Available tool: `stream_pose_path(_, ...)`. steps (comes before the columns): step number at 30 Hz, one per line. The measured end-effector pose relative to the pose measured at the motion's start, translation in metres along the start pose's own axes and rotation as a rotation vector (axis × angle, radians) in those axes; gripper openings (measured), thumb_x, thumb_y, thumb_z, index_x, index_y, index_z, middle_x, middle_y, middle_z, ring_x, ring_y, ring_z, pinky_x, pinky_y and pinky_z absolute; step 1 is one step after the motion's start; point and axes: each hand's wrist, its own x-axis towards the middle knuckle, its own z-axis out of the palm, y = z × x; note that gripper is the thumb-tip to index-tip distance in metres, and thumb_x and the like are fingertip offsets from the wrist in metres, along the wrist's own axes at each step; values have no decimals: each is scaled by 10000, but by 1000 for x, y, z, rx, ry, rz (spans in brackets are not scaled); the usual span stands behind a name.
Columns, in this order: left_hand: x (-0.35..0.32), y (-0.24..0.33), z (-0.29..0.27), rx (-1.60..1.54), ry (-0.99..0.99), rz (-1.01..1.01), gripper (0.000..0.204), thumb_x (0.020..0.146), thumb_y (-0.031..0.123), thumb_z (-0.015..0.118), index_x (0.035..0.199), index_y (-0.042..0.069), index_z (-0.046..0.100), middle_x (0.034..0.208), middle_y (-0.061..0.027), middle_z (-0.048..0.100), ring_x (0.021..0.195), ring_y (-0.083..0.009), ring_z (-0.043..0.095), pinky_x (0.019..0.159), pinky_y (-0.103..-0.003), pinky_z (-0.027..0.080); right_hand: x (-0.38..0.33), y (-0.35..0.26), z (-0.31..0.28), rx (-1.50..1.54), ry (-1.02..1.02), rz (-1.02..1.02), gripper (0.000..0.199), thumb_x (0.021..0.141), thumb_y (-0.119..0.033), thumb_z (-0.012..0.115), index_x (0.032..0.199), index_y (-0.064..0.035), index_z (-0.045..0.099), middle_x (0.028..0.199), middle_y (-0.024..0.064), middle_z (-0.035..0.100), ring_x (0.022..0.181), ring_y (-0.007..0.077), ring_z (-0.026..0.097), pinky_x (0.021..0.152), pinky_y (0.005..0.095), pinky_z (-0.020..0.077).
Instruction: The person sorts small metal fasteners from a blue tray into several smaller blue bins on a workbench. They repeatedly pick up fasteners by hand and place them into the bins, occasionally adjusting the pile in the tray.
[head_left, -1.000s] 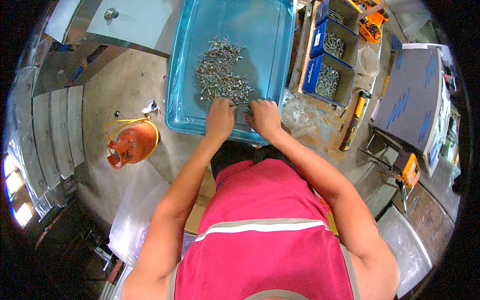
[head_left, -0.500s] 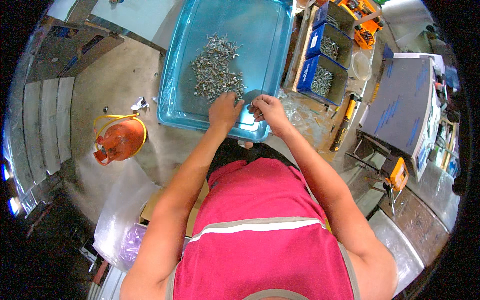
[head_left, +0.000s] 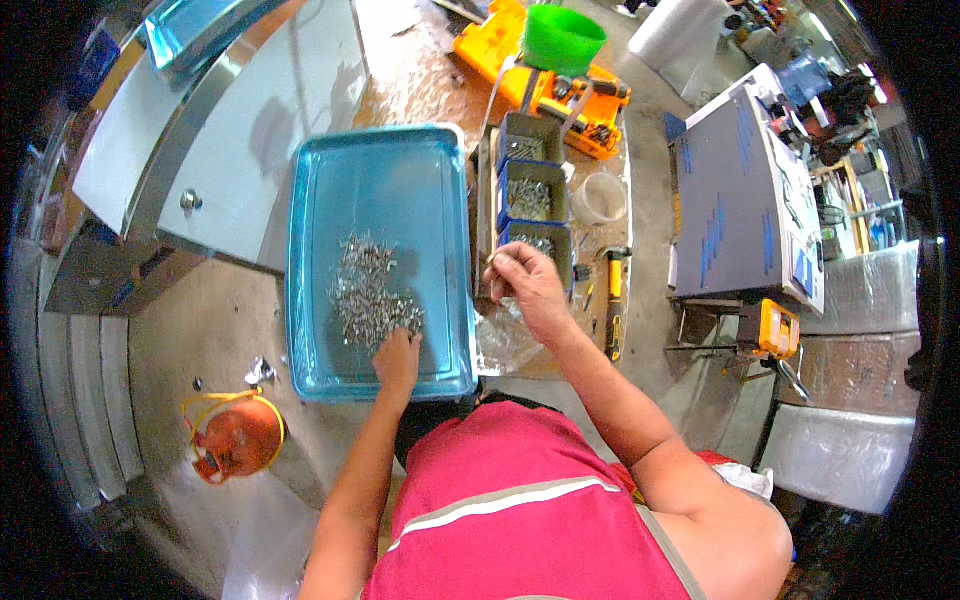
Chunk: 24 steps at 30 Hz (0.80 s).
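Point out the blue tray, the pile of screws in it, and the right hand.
blue tray [head_left: 440, 175]: head view, bare floor near its far right corner.
pile of screws [head_left: 365, 290]: head view, middle of the heap.
right hand [head_left: 528, 283]: head view, back of the hand.

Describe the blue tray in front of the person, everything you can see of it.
The blue tray is a shallow rectangular tray of translucent blue plastic with a raised rim and rounded corners, lying flat on the worktop. A loose heap of small metal screws covers its middle and near part; the far half is bare. The left hand rests inside its near edge, fingertips on the screws.
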Motion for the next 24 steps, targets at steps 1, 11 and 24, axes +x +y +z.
stream_pose_path(1,1,-1,0,-109,30,23,295,998,334,628,1038,42,628,1008,-171,693,924,-367,691,769,-496,553,4,-21,-4,-91,11,-187,139,1033,-189,632,1024,-52,649,851,21,677,661,70,577,608,247,491)
stream_pose_path(11,-10,-28,-32,-1399,-384,-327,140,1029,188,593,1080,58,586,877,-47,640,740,-141,613,623,-308,517,182,-229,-47,-792,694,-1078,186,960,-203,654,966,-20,684,911,165,708,838,317,699,767,404,542)
stream_pose_path(24,-26,-63,-57,-626,246,-157,359,989,317,642,1008,-40,674,875,-213,693,827,-316,670,751,-418,500,38,-9,14,-788,24,-732,190,900,-64,683,1088,-37,689,881,92,622,739,187,600,680,317,494)
